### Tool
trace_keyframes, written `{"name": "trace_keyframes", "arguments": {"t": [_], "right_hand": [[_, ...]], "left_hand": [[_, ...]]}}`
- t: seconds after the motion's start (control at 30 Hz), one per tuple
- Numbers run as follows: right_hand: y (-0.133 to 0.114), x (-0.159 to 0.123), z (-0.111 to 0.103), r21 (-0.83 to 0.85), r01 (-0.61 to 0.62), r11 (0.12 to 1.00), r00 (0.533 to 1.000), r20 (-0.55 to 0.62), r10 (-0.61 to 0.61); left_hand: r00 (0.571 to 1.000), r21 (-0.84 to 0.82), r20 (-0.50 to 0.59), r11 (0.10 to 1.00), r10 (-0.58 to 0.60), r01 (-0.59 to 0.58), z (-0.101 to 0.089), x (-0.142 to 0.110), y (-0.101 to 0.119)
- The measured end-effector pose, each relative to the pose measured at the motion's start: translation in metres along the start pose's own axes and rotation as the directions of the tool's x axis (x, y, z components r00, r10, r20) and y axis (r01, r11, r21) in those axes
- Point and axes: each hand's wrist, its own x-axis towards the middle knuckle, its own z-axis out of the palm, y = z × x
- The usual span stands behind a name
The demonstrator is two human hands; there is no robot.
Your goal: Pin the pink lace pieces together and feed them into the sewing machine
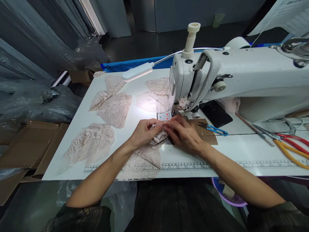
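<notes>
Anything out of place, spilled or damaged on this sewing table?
Nothing looks spilled or damaged. Mildly odd, perhaps: a black phone lies close to the sewing machine, just beyond the blue snips, a personal item among sewing tools.

Machine (pixel 256 72) on right part of table (pixel 241 148); lamp (pixel 137 71) left of its head, above tabletop. Lace pieces (pixel 114 111): several on left part, more behind needle plate (pixel 164 116), one in front between left hand (pixel 145 133) and right hand (pixel 184 133), trailing across ruler (pixel 185 166) toward near edge. Ruler runs along that edge. Right of right hand: snips (pixel 213 129) partly over card (pixel 202 137); phone (pixel 217 114) behind snips. Scissors (pixel 295 138) at far right. Boxes (pixel 26 145) left of table; basket (pixel 235 203) below front edge, right side.
</notes>
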Motion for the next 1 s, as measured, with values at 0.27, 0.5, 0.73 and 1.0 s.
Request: {"name": "trace_keyframes", "arguments": {"t": [0.27,0.5,0.73,1.0], "right_hand": [[-0.004,0.001,0.007,-0.013,-0.059,0.998,0.998,-0.004,0.059],[0.006,0.002,0.012,-0.008,-0.293,0.956,0.942,-0.171,0.287],[0.009,0.004,-0.001,0.230,-0.116,0.966,0.988,-0.073,0.136],[0.002,0.000,-0.001,0.138,-0.051,0.989,0.999,0.004,0.051]], "left_hand": [[0.999,0.031,0.050,0.999,0.010,-0.011,0.001,-0.002,0.002],[1.000,0.006,0.015,1.000,-0.014,0.014,0.003,-0.004,0.001],[0.999,0.040,-0.019,0.998,0.045,-0.044,0.001,-0.002,-0.004],[0.997,0.053,0.004,0.996,0.072,-0.072,0.001,-0.002,-0.004]]}}
